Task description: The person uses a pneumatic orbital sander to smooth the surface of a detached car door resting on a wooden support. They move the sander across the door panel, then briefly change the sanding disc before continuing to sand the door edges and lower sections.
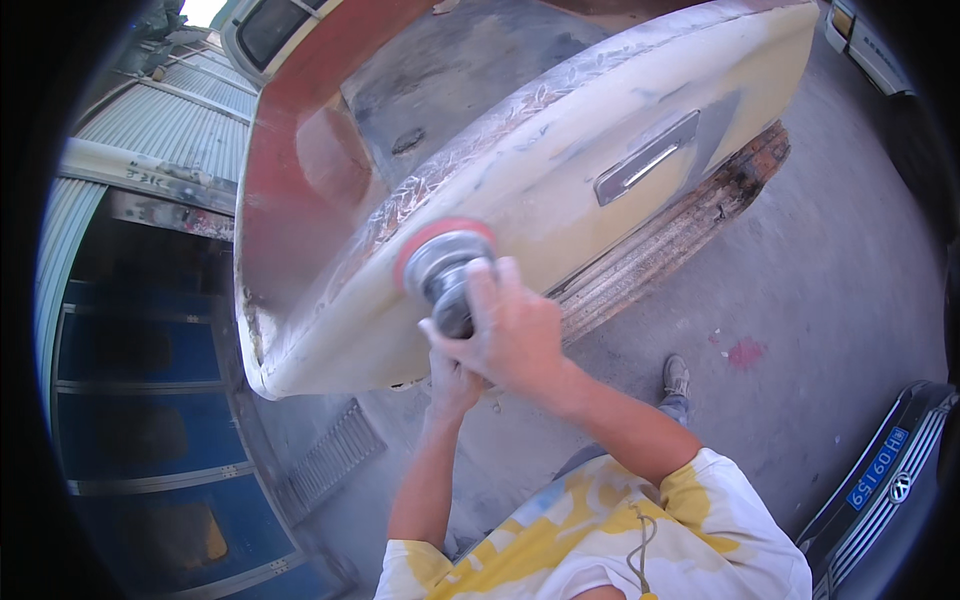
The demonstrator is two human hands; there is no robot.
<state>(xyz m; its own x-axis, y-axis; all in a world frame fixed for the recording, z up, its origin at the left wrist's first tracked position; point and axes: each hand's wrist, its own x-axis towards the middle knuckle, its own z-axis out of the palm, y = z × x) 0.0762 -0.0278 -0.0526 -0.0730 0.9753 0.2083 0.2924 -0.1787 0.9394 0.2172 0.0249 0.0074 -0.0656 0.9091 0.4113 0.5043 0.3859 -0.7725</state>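
A round sander (442, 272) with a red pad rests against the cream-coloured tailgate (560, 215) of a pickup, near its upper left part. The sander's pad and body are blurred. My right hand (515, 325) grips the body from the right, its fingers over the dark end. Lower down, my left hand (455, 378) closes around the sander's rear end, partly hidden behind the right hand. To the right, a recessed metal handle (650, 160) sits in the tailgate between grey filler patches. Scuffed, whitish paint runs along the top edge.
Behind the tailgate lies the red-walled truck bed (300, 180). A rusty bumper (670, 225) juts out below it. Blue folding doors (150, 430) stand at left, with a floor grate (325, 455) nearby. A dark car front (885, 490) is at lower right; my shoe (677, 375) is on the concrete.
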